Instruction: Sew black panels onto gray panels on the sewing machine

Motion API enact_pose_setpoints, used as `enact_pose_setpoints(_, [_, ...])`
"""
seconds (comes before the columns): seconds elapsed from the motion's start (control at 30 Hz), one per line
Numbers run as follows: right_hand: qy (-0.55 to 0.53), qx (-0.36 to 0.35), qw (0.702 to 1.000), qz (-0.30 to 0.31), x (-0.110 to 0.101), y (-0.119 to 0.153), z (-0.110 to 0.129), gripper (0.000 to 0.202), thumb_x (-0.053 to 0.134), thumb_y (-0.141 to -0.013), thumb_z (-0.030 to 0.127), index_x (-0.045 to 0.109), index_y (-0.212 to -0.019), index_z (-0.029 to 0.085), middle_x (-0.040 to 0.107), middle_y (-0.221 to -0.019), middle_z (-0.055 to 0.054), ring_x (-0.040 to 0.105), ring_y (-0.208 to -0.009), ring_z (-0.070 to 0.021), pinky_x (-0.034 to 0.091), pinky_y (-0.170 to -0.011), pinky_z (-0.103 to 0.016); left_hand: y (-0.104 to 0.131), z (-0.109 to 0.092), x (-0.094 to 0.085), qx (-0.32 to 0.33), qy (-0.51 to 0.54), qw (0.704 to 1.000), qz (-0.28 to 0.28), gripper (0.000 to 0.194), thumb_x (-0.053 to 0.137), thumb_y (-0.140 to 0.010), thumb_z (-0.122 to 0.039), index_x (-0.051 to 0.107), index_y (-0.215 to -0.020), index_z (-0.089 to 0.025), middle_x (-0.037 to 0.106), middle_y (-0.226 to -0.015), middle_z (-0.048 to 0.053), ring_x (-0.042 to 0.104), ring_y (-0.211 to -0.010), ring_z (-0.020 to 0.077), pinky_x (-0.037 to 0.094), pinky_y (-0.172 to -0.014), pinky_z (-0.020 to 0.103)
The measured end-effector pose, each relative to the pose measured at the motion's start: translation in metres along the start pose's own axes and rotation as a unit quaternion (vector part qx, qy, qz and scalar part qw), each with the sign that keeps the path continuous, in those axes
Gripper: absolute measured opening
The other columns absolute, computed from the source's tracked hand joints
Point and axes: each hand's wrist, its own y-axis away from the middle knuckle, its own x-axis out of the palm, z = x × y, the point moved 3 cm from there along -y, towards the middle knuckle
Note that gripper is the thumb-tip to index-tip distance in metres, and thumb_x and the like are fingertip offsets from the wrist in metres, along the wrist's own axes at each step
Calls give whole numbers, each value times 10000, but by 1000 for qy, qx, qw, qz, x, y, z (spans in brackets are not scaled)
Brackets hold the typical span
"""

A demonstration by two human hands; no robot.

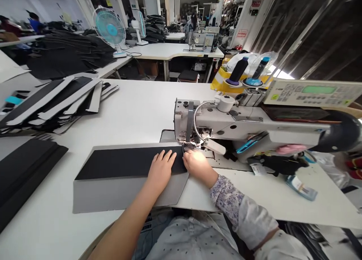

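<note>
A black fabric panel [121, 163] lies on a larger grey panel [113, 196] on the white table. My left hand [162, 169] rests flat on the black panel near its right end, fingers spread. Beside the needle area of the sewing machine [220, 120], my right hand [198, 165] is closed, its fingertips at the right edge of the black panel. What those fingers pinch is too small to make out. The right end of both panels reaches up to the presser foot.
Stacked black and white strips [56, 101] and a black pile [25, 169] lie at the left. Thread cones [239, 71] stand behind the machine. A blue-grey item [302, 187] lies at the right. A fan [110, 28] stands farther back.
</note>
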Motion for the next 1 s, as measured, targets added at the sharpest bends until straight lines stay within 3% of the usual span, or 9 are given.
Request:
enact_pose_setpoints(0.1, [6, -6, 1000, -15, -4, 0, 1, 260, 455, -927, 201, 629, -738, 157, 618, -734, -81, 546, -663, -171, 335, -648, -302, -1, 5, 1, 1, 41, 999, 32, 585, 440, -846, -110, 423, -1414, -249, 403, -1484, 55, 364, -1355, 305, 346, -1079, 495])
enact_pose_setpoints(0.2, [-8, -21, 997, -72, -9, 12, 18, 310, 457, -946, 261, 619, -699, 165, 587, -682, -68, 524, -654, -172, 335, -646, -307, 3, 15, 0, 39, 116, 989, 83, 710, 598, -812, -389, 330, -1459, -272, 278, -1547, 68, 228, -1420, 329, 255, -1124, 528])
enact_pose_setpoints(0.3, [-68, -145, 981, -106, -7, 38, 57, 313, 445, -963, 281, 611, -718, 179, 591, -708, -56, 517, -702, -176, 361, -688, -311, 8, 46, -7, 39, 178, 980, 85, 703, 577, -805, -542, 351, -1436, -330, 301, -1537, 41, 265, -1408, 288, 240, -1138, 484])
enact_pose_setpoints(0.37, [-107, -226, 964, -86, 1, 55, 83, 180, 498, -944, 284, 634, -876, 187, 641, -894, -70, 527, -805, -187, 390, -757, -322, 17, 87, -13, -56, 163, 985, 25, 499, 498, -873, -492, 483, -1341, -317, 431, -1450, 44, 402, -1318, 257, 291, -1111, 440])
enact_pose_setpoints(0.47, [-131, -250, 957, -65, 13, 69, 103, 194, 558, -908, 263, 608, -1088, 210, 626, -1143, -78, 522, -903, -209, 421, -816, -353, 48, 162, -19, -271, 53, 960, -45, 359, 423, -916, -398, 616, -1166, -226, 578, -1235, 104, 533, -1129, 275, 384, -1007, 429])
enact_pose_setpoints(0.57, [-153, -246, 955, -61, 20, 70, 106, 214, 543, -908, 236, 610, -1111, 231, 631, -1164, -63, 528, -911, -215, 441, -836, -375, 84, 220, -19, -429, -29, 902, -43, 386, 411, -910, -361, 591, -1183, -157, 588, -1161, 152, 539, -1078, 310, 411, -945, 424])
enact_pose_setpoints(0.63, [-165, -246, 953, -64, 22, 68, 105, 220, 527, -912, 228, 614, -1114, 237, 633, -1170, -61, 534, -937, -225, 450, -846, -388, 100, 242, -17, -475, -40, 879, -26, 413, 403, -907, -360, 577, -1191, -115, 590, -1140, 173, 533, -1082, 316, 403, -950, 412])
enact_pose_setpoints(0.77, [-171, -246, 951, -79, 24, 69, 103, 241, 512, -912, 219, 616, -1128, 240, 633, -1188, -57, 540, -975, -235, 458, -868, -405, 110, 259, -14, -521, 1, 853, -9, 431, 406, -892, -377, 574, -1174, -98, 598, -1133, 183, 526, -1109, 305, 376, -989, 400])
enact_pose_setpoints(1.0, [-179, -246, 950, -76, 24, 69, 104, 241, 507, -906, 221, 629, -1113, 240, 641, -1176, -74, 559, -954, -238, 475, -853, -415, 121, 261, -18, -555, 51, 831, 0, 394, 398, -879, -388, 615, -1114, -157, 636, -1093, 151, 591, -1019, 282, 444, -901, 381])
